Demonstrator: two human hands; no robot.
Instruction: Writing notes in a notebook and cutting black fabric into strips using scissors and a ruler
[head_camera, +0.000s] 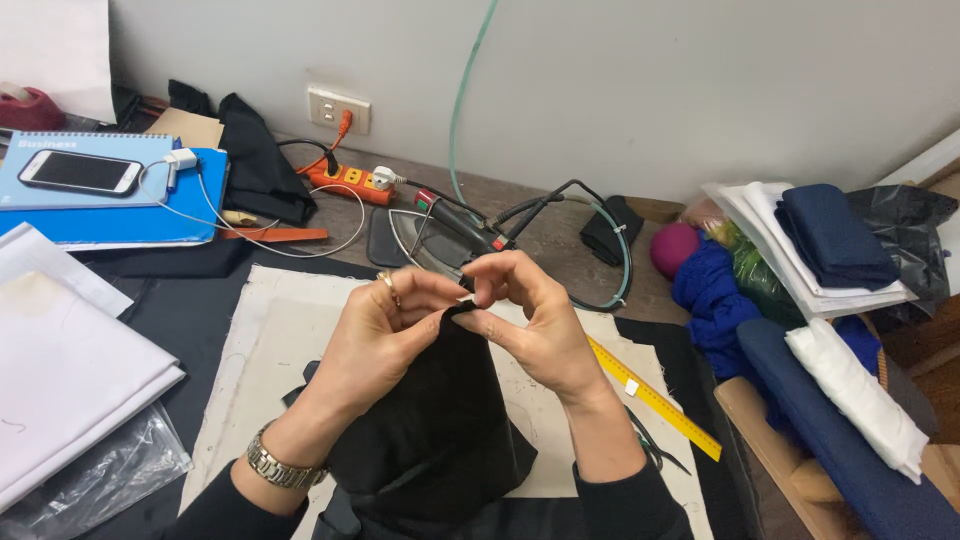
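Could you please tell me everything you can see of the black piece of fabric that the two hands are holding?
The black fabric looks matte and soft, like thin woven cloth. It is raised to a peak, pinched at its top edge by the left hand and right hand, and drapes down in loose folds onto the cream pressing cloth between the forearms.

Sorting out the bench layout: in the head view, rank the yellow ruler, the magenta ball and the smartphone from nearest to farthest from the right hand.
From the right hand:
1. Yellow ruler, just right of the wrist.
2. Magenta ball, farther right, near the wall.
3. Smartphone, far left on the blue notebook.
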